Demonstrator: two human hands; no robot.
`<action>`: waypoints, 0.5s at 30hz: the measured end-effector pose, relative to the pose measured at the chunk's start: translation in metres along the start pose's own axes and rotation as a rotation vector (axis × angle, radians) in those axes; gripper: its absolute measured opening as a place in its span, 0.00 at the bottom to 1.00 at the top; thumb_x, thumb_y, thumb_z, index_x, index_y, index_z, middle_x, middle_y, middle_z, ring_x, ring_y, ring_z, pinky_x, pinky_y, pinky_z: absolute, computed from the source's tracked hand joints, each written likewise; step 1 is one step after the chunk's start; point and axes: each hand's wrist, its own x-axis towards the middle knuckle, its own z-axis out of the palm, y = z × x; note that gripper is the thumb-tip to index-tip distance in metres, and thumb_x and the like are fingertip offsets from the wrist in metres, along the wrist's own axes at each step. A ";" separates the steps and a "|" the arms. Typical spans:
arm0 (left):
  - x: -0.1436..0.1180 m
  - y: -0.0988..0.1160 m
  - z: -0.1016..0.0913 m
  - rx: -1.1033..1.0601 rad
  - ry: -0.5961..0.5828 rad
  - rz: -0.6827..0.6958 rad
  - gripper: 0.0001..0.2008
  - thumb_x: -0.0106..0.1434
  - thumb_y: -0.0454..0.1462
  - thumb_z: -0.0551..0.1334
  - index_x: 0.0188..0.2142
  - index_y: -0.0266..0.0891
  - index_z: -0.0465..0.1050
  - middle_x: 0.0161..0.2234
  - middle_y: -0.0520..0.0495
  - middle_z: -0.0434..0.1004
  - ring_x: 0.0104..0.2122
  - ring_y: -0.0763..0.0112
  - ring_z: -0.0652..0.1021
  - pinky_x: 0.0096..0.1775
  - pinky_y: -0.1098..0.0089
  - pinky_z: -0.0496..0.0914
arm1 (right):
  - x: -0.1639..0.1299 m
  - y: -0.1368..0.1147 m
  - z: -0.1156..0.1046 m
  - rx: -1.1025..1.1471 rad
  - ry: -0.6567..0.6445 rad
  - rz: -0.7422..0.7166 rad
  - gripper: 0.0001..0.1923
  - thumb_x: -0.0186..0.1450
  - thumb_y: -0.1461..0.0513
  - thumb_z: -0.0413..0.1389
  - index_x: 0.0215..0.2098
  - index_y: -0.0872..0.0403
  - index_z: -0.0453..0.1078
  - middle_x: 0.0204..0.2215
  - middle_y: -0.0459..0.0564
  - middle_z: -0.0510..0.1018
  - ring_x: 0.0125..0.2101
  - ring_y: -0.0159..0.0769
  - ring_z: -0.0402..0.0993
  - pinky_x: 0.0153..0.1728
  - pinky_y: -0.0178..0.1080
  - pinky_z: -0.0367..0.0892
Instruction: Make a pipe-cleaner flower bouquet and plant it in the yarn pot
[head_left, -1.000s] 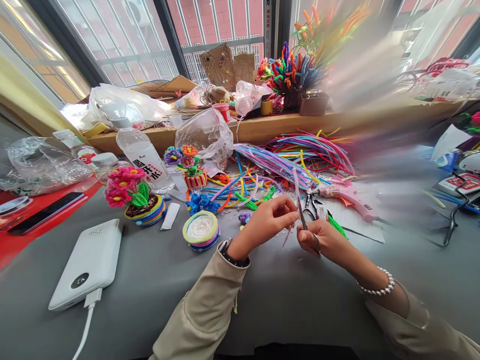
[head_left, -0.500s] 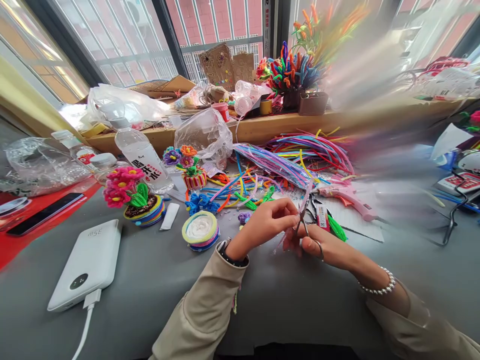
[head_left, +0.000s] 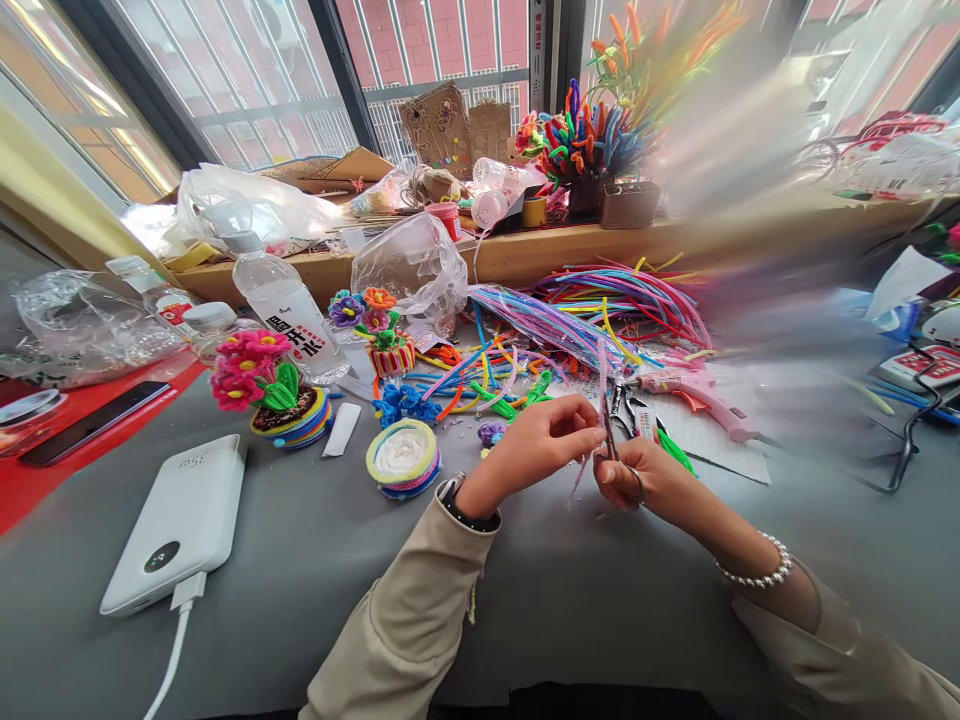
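Note:
My left hand (head_left: 551,445) pinches a pale pink pipe cleaner (head_left: 603,370), which stands up past the fingertips and hangs down below them. My right hand (head_left: 645,475) grips a pair of scissors (head_left: 610,440) by the handles, blades pointing up alongside the pipe cleaner. The blades look nearly closed; whether they touch the fuzz I cannot tell. Just left of the hands lie a purple pipe-cleaner flower (head_left: 491,433) and a round pot wrapped in coloured pipe cleaners (head_left: 403,460) with white filling. Behind the hands are black-handled pliers (head_left: 621,405) and a pink glue gun (head_left: 701,395).
Bundles of pipe cleaners (head_left: 555,320) spread across the back. A pink flower pot (head_left: 289,400), a water bottle (head_left: 289,310) and a white power bank (head_left: 180,525) with cable stand on the left. A cluttered wooden ledge (head_left: 517,258) runs below the window.
My right hand has shifted slightly right, apart from the left fingers. The scissors have turned more upright and their blades have come closer together. The pipe cleaner stands straighter.

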 end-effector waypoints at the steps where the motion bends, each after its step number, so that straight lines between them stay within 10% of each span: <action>1: 0.000 0.000 0.000 0.014 0.007 0.007 0.08 0.55 0.40 0.57 0.26 0.37 0.62 0.21 0.55 0.62 0.22 0.80 0.64 0.26 0.76 0.59 | 0.000 0.000 0.000 -0.008 0.005 0.003 0.34 0.52 0.37 0.43 0.09 0.57 0.58 0.09 0.43 0.58 0.13 0.24 0.53 0.17 0.32 0.49; 15: -0.002 0.003 0.000 0.012 0.065 0.043 0.10 0.56 0.38 0.53 0.22 0.37 0.58 0.19 0.56 0.58 0.21 0.81 0.62 0.25 0.77 0.57 | -0.001 -0.002 0.001 0.047 -0.091 -0.068 0.35 0.55 0.38 0.39 0.22 0.59 0.68 0.19 0.50 0.70 0.20 0.30 0.65 0.19 0.32 0.57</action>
